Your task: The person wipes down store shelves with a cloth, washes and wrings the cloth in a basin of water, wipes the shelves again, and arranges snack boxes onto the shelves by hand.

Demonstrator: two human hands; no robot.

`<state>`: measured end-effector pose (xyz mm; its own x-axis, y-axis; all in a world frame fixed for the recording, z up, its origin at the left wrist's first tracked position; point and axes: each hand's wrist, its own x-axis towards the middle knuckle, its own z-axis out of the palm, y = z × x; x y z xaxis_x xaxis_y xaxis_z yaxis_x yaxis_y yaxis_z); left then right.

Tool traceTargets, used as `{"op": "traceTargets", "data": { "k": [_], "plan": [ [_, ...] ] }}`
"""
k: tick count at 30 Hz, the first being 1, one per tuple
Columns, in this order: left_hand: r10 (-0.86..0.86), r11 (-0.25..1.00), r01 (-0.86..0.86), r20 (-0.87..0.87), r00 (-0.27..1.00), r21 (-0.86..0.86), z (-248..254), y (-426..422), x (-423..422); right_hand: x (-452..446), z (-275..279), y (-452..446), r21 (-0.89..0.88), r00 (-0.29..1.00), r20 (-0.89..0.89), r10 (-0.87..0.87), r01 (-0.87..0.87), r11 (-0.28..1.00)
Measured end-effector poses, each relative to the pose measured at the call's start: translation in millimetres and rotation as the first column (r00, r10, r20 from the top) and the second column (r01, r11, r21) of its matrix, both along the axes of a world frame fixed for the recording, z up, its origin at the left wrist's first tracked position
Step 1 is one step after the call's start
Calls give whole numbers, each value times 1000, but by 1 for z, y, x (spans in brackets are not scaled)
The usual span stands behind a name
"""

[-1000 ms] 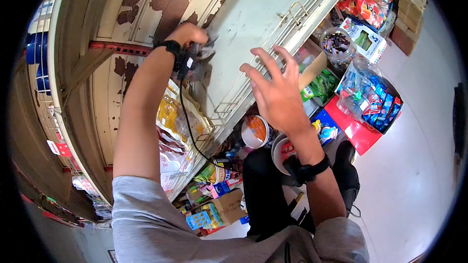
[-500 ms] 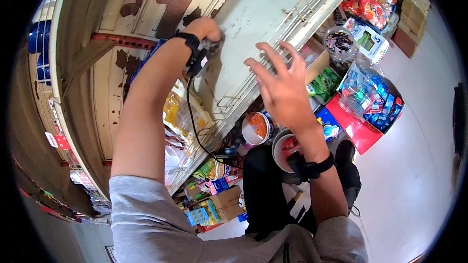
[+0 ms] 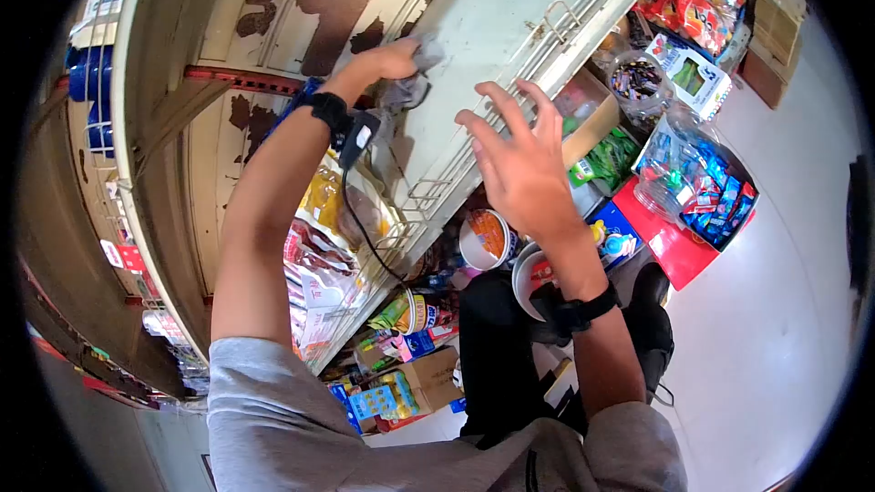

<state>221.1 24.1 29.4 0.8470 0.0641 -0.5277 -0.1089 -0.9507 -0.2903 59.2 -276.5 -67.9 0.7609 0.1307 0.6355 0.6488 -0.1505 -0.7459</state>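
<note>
On the white metal shelf [image 3: 483, 0], my left hand [image 3: 392, 60] is closed round a crumpled grey cloth [image 3: 406, 91], which bunches out beyond the fingers against the shelf surface. My right hand [image 3: 527, 159] hovers over the shelf's front edge with fingers spread and nothing in it. Low wire guards [image 3: 428, 196] run along that edge. Yellow and white bagged goods [image 3: 333, 210] lie on the shelf, partly behind my left forearm. A black cable hangs from the device on my left wrist.
Below the shelf edge stand tubs of packets [image 3: 488, 239], a clear jar of sweets [image 3: 636, 82], an open box of blue packets [image 3: 720, 205] and red snack bags [image 3: 706, 0]. Upper shelves [image 3: 137, 141] rise at the left. Pale floor [image 3: 784, 310] lies at the right.
My left hand and the grey cloth have shifted slightly to the right along the shelf, and more of the cloth shows. My right hand has barely moved.
</note>
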Motion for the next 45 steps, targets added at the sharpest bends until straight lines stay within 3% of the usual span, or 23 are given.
{"op": "traceTargets", "data": {
  "k": [1, 3, 5, 6, 7, 9, 12, 15, 19, 21, 29, 34, 37, 40, 41, 43, 45],
  "plan": [
    [-231, 966, 246, 174, 957, -76, -2, -4, -11, 0, 1, 1, 6, 1000, 6, 4, -4, 1000],
    [-159, 963, 207, 260, 952, -172, 2, -40, -33, 0, 0, 4, -13, 1000, 8, -16, 16, 1000],
    [-172, 980, 187, 182, 968, -70, 19, -100, -73, -3, 2, 5, -6, 1000, 17, -8, 8, 1000],
    [-260, 938, 302, 228, 938, -173, 20, -96, -88, -2, 2, 2, -33, 1000, 28, -10, 11, 999],
    [-257, 939, 299, 230, 938, -169, 22, -94, -101, 0, 2, -1, -59, 999, 40, -14, 16, 998],
    [-304, 866, 362, 212, 929, -345, 27, -94, -129, -2, 6, -4, -69, 999, 52, -2, 5, 998],
    [-295, 869, 353, 208, 932, -348, 34, -99, -169, -5, 7, -3, -177, 998, 47, -32, 40, 983],
    [-304, 872, 383, 275, 912, -306, 34, -94, -196, -6, 6, -3, -174, 998, 52, -18, 27, 984],
    [-312, 867, 378, 238, 920, -324, 36, -90, -208, -9, 7, -4, -186, 999, 46, -14, 23, 982],
    [-325, 836, 410, 273, 906, -364, 28, -89, -204, -8, 8, -5, -184, 999, 39, -16, 23, 983],
    [-253, 934, 336, 444, 859, -118, -1, -65, -134, -5, 5, 0, -164, 999, 32, -15, 20, 986],
    [-35, 999, 44, 410, 912, -12, -14, -34, -49, -4, 4, -1, -135, 1000, 25, 7, -4, 991],
    [111, 985, -45, 411, 905, -167, -28, -11, -1, -2, 4, -2, -133, 1000, 30, 9, -4, 991],
    [35, 994, 31, 557, 829, -109, -51, 18, 31, -2, 3, -3, -140, 999, 45, 8, -2, 990],
    [32, 993, 36, 555, 831, -111, -50, 23, 34, -2, 3, -4, -142, 999, 43, 2, 4, 990],
    [145, 964, -59, 328, 933, -258, -39, 17, 31, -3, 5, -6, -132, 999, 54, -1, 8, 991],
    [57, 980, 24, 389, 919, -199, -31, -1, 0, -3, 3, -4, -129, 999, 45, 0, 6, 992]
  ]
}}
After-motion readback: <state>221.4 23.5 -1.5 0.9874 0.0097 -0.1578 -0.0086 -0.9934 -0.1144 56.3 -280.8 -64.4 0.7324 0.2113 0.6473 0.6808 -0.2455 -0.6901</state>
